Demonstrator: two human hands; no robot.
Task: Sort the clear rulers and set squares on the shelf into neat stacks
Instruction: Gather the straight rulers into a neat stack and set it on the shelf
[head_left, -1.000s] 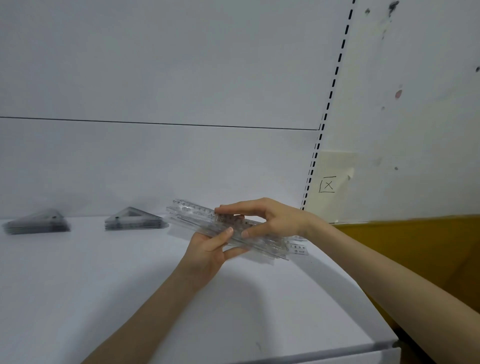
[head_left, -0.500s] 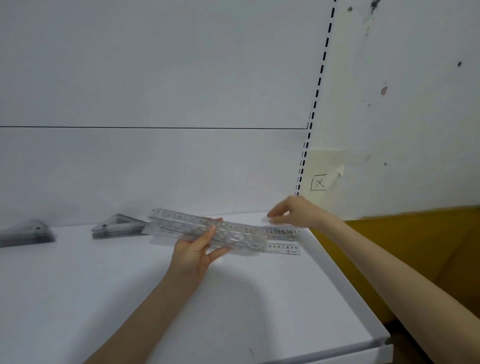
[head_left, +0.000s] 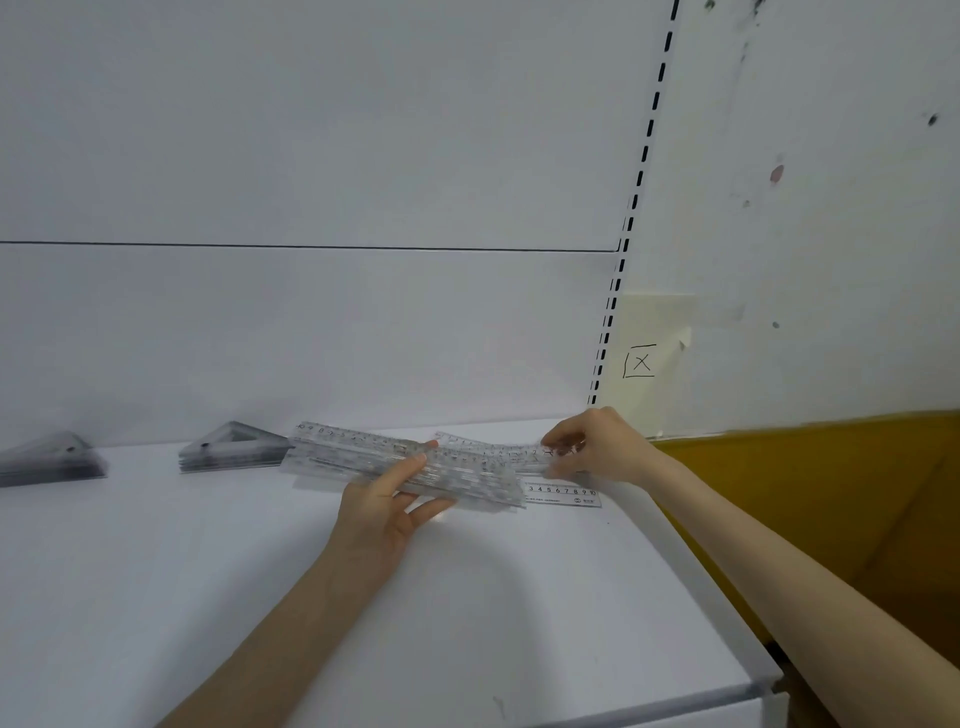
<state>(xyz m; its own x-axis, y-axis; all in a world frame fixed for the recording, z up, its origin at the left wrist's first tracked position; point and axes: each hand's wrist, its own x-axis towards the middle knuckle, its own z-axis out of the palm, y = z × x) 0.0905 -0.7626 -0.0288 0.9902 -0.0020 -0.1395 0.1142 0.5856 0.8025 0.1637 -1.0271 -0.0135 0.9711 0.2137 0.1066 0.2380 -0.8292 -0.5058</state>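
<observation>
My left hand (head_left: 387, 506) grips a bundle of clear rulers (head_left: 353, 457) from below, holding it just above the white shelf (head_left: 260, 597). My right hand (head_left: 597, 447) pinches the right end of a single clear ruler (head_left: 498, 451) at the shelf's back right. Another clear ruler (head_left: 563, 493) lies flat on the shelf under that hand. Two stacks of clear set squares sit along the back: one stack (head_left: 234, 449) left of the bundle, a blurred stack (head_left: 49, 460) at the far left.
The shelf's right edge (head_left: 691, 566) and front edge (head_left: 623, 709) are close by. A white back panel with a slotted upright (head_left: 626, 228) rises behind. A paper label with an X (head_left: 641, 361) hangs on the wall; yellow-brown cardboard (head_left: 831, 509) stands to the right.
My right hand left the bundle, moved to the back right and took hold of a single ruler's end. My left hand keeps the bundle.
</observation>
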